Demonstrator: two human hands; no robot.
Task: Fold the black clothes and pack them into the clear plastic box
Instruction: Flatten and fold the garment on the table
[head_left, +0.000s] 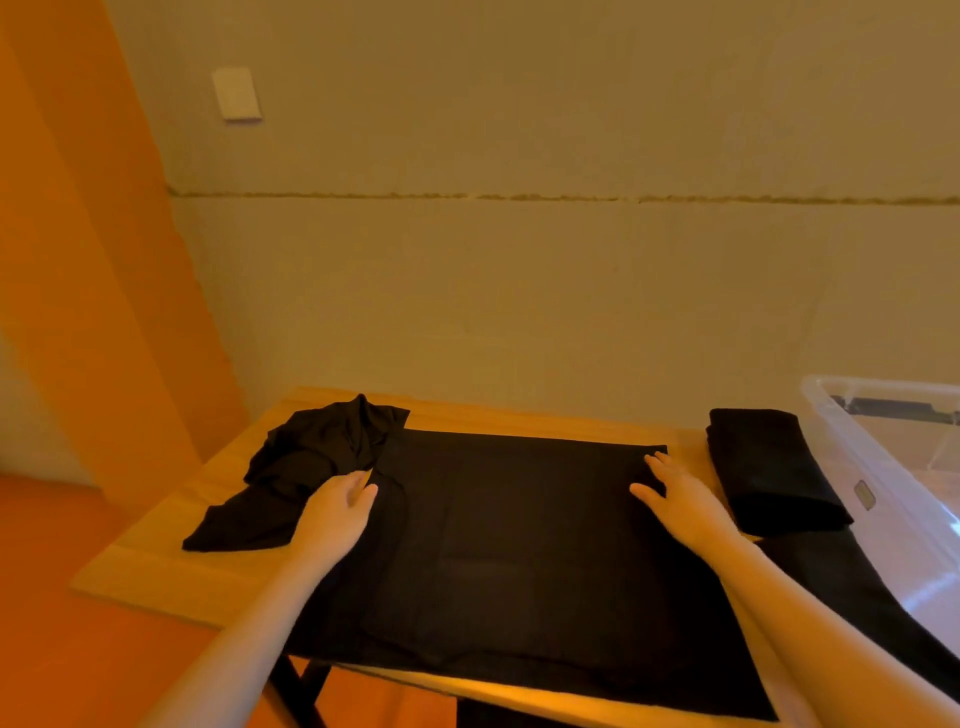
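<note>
Spread flat nearest the viewer, a black garment (519, 545) covers the middle of the wooden worktop (156, 551), its near edge hanging slightly over the front. At 3 o'clock sits the clear box (914, 467), only partly in view; whether it holds any clothes cannot be told. A crumpled black garment (311, 467) lies at 10 o'clock, touching the spread one's far-left corner. A folded black bundle (769, 473) rests at 2 o'clock, just beside the box wall. Both hands lie on the spread garment: the left hand (337, 512) at 9 o'clock with its fingers loosely bent on the cloth edge, gripping nothing plainly; the right hand (675, 493) at 2 o'clock, fingers straight and pressing flat. Judging by this, smoothing is under way before a fold; the next move likely calls for pinching an edge and carrying it across evenly.
</note>
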